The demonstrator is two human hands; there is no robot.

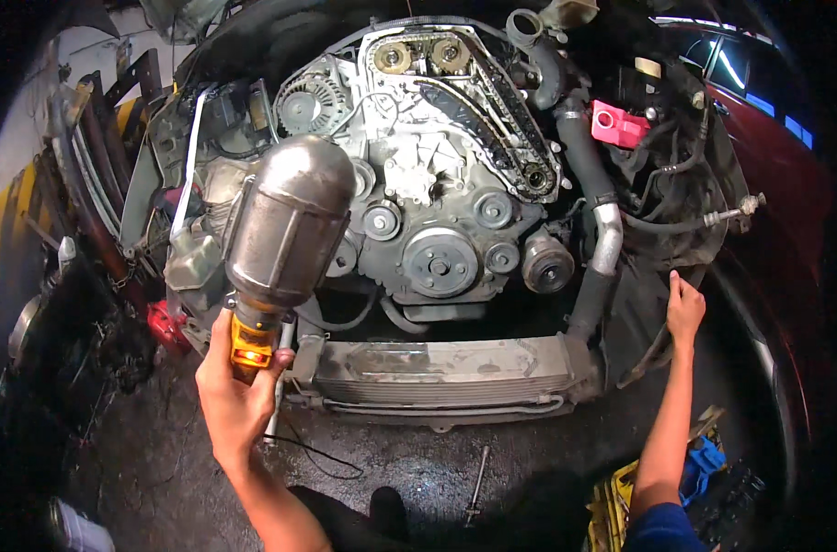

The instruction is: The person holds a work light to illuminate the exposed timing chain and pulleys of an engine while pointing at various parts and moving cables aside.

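In my left hand is a caged work lamp, raised upright in front of the engine. Its metal hood hides part of the engine's left side, and the yellow handle shows a lit red-orange spot. On the right, my right hand is closed beside the dark inner fender panel; what its fingers hold, if anything, I cannot make out. Between my hands stands the car engine, with its front exposed. The timing chain and two sprockets show at the top, the crank pulley lower down.
A radiator-like cooler lies across the front below the engine. On the wet floor are a long metal tool and a black cable. A yellow tool case sits at lower right, a dark red car beyond.
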